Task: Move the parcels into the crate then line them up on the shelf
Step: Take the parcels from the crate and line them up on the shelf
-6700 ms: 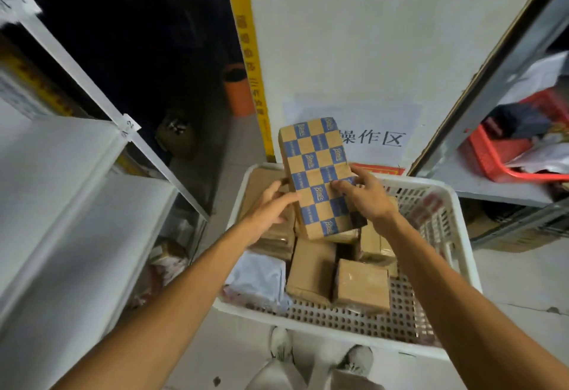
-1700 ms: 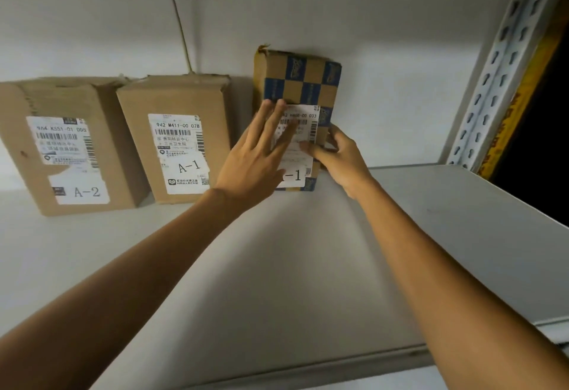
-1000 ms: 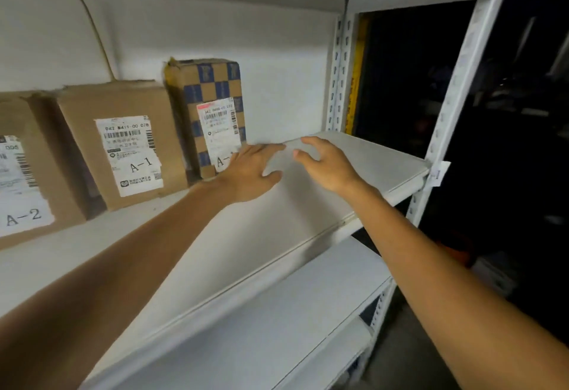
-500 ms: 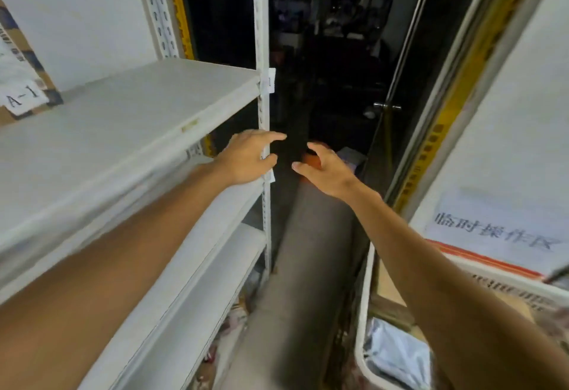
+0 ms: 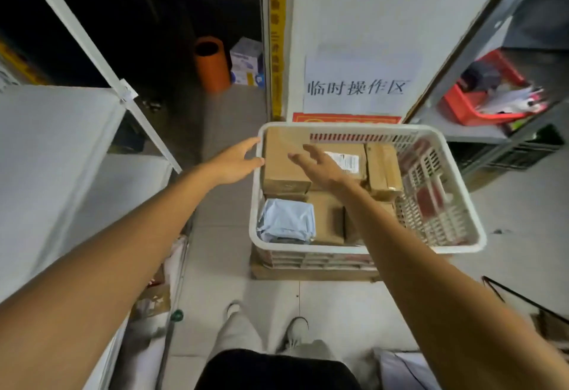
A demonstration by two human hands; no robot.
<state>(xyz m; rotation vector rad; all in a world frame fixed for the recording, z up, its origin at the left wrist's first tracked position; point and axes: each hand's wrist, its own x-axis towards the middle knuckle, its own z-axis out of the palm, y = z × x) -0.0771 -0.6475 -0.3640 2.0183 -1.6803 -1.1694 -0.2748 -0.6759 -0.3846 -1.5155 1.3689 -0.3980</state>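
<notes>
head view: a white crate (image 5: 308,248) is seen below and ahead, set on a flat brown base on the tiled floor. parcels are packed inside it. a large brown box (image 5: 283,162) is placed at the far left corner, with a labelled box (image 5: 348,162) just beside it and a narrower brown box (image 5: 383,171) further right. a pale blue bag (image 5: 288,220) is laid at the near left.

the left hand (image 5: 237,162) is held at the crate's left rim, fingers straight and loosely spread, nothing gripped (contact with the rim cannot be told). the right hand (image 5: 320,168) is held over the far boxes, fingers splayed, nothing gripped.

the white shelf (image 5: 46,143) is seen at the left. an orange cylinder (image 5: 212,63) is stood on the floor beyond it, and a red tray (image 5: 480,103) is kept on the rack at the right.
</notes>
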